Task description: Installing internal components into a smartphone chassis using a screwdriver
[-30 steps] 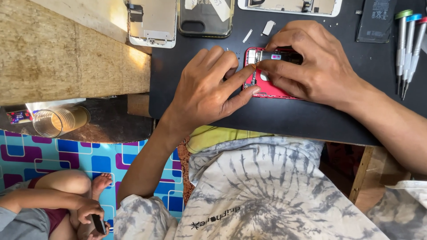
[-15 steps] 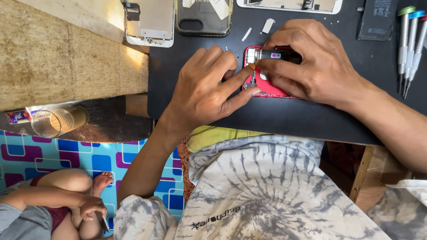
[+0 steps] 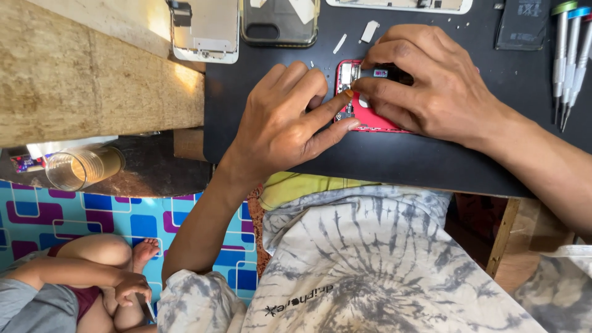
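Observation:
A red phone body (image 3: 369, 117) lies opened on a black work mat (image 3: 394, 166), its inner parts showing at the left end. My left hand (image 3: 290, 120) rests on the mat with thumb and forefinger pressed against the phone's left edge. My right hand (image 3: 431, 83) covers most of the phone from the right and pinches a small dark tool (image 3: 385, 73) whose tip sits on the phone's insides. The rest of the phone is hidden under this hand.
A white screen panel (image 3: 206, 31), a clear phone case (image 3: 280, 21) and another panel (image 3: 401, 5) lie at the mat's far edge. A dark battery (image 3: 523, 24) and several screwdrivers (image 3: 570, 55) sit at right. A glass (image 3: 83, 168) stands low left; another person sits on the patterned floor (image 3: 74, 290).
Both hands stay on the red phone with only slight finger shifts. The seated person's arm at lower left has moved a little.

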